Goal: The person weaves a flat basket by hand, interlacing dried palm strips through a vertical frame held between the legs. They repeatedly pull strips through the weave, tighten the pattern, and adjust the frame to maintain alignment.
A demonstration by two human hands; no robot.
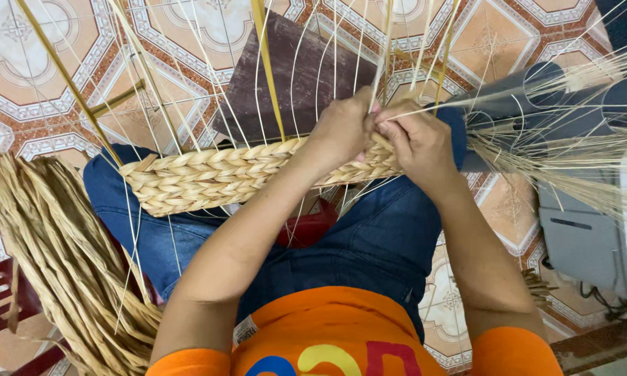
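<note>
A half-woven straw basket lies across my lap, its rim of plaited pale fibre running left to right. Thin upright spokes rise from it. My left hand grips the weave at its right end, fingers closed around a spoke and strand. Right beside it, touching, my right hand pinches a fibre strand against the rim. Both hands hide the working end of the plait.
A thick bundle of dried straw fibre lies at my left. Loose thin reeds and dark plastic tubes lie to the right, near a grey machine. A dark wooden board rests on the patterned tile floor.
</note>
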